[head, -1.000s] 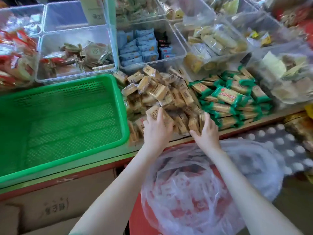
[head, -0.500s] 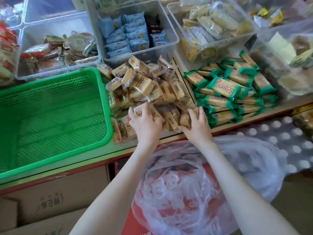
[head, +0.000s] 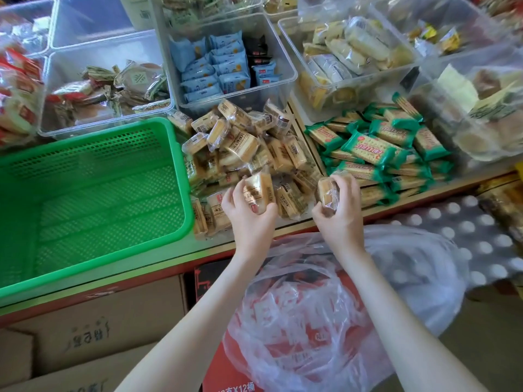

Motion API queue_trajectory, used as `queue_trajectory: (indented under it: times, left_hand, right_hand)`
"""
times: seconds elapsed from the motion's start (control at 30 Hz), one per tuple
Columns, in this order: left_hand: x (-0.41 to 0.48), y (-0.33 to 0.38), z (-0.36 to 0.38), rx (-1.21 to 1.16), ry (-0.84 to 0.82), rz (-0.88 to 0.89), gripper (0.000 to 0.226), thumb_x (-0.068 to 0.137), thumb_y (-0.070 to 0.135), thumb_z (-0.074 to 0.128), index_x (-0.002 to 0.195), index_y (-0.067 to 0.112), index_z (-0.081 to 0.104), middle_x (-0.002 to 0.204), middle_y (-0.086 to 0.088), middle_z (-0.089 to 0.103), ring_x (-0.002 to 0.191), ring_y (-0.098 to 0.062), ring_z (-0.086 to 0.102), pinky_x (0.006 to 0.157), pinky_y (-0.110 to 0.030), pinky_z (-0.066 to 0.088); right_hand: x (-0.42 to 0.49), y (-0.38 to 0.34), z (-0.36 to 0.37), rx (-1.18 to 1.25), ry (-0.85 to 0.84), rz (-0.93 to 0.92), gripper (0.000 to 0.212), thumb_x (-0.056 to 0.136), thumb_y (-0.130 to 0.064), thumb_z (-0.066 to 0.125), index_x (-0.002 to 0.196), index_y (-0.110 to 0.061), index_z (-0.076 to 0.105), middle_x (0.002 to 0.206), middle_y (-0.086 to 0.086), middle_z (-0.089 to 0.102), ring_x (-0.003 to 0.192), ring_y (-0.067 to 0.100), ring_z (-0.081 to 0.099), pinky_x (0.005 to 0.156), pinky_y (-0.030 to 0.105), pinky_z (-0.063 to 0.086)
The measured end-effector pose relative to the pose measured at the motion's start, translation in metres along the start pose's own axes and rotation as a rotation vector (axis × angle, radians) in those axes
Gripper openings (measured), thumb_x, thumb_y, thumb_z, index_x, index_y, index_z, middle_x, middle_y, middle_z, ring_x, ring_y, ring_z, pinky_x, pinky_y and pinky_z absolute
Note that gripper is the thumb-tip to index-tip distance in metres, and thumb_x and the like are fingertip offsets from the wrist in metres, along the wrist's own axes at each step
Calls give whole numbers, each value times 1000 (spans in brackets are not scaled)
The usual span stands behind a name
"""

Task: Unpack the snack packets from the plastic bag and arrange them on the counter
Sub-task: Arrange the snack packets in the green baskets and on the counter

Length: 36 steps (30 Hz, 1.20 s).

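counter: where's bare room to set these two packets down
Bare: the floor of the green perforated plastic basket, and a thin counter strip between the pile of tan snack packets and the front edge. Crowded: that pile and the green-wrapped cracker packets.

In front of you, the counter (head: 215, 244) carries a green basket (head: 181, 165) on the left, a heap of tan snack packets (head: 249, 148) just beside it, green cracker packets (head: 376, 148) further right, and clear bins (head: 203, 107) along the back.
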State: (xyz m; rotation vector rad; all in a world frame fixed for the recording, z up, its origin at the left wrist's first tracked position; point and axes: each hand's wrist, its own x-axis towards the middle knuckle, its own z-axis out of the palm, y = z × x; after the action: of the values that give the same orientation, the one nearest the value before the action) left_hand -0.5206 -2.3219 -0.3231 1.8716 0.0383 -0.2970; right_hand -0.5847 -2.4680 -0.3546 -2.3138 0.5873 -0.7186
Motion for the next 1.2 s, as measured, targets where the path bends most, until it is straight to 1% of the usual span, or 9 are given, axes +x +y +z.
queue_trajectory:
  times: [0.13,0.23,0.3,0.43,0.53,0.73,0.9,1.03,1.2]
  left_hand:
    - [-15,0,-23,-102,-177,66,83,76,23,69,148,23,27,143,7,28,130,-9,38,111,-29,35]
    - [-19,-5,-60,-238,-302,55,80,76,25,70,147,21,34,139,3,50,123,-9,51,109,-37,41]
    - [-19,-12,-97,-301,-331,61,74,73,24,73,141,20,42,127,0,61,116,-13,58,104,-42,45]
    - [-26,-30,-189,-361,-344,75,61,70,24,75,124,18,48,105,-3,63,90,-9,61,76,-22,52]
    - [-39,-52,-268,-320,-352,81,41,84,15,72,115,23,47,96,-8,57,80,-13,54,67,-24,50]
    - [-66,-81,-409,-44,-172,94,37,86,25,72,111,27,45,96,9,60,72,13,55,68,-6,44]
    - [-91,-95,-488,82,-68,95,38,82,21,74,104,31,45,94,9,61,76,6,56,64,-7,42]
    - [-109,-100,-528,107,119,83,42,79,33,77,107,29,46,94,11,63,76,1,60,63,-10,44]
    - [-111,-114,-589,8,235,8,37,82,26,74,109,24,49,93,5,63,79,-3,62,68,-22,54]
  right_hand:
    - [-11,-51,-5,167,-40,-89,62,74,4,66,133,-1,45,135,9,41,131,1,34,106,9,26]
    - [-25,-99,3,283,-129,-100,70,76,3,67,139,-9,38,140,7,41,135,10,36,111,18,30]
    - [-38,-129,14,344,-204,-46,81,79,-3,71,146,-12,28,144,-5,34,135,-4,29,110,12,25]
    - [-72,-191,46,425,-420,62,104,73,-34,75,152,-14,10,146,-14,20,131,-16,17,103,-1,15]
    - [-109,-249,83,533,-598,140,105,70,-40,71,153,-19,10,149,-17,21,134,-10,20,104,0,18]
    - [-182,-343,156,977,-844,397,85,56,-51,87,128,-35,43,122,-2,65,114,16,61,90,27,50]
    - [-212,-409,189,1021,-1034,530,80,71,-33,71,139,-17,34,109,5,68,89,21,70,71,34,56]
    - [-224,-443,209,986,-1289,435,78,75,-40,67,142,-25,31,123,14,63,100,33,66,89,53,52]
    - [-233,-482,241,1007,-1433,405,46,92,-6,56,135,-16,42,123,21,61,106,38,63,87,53,52]
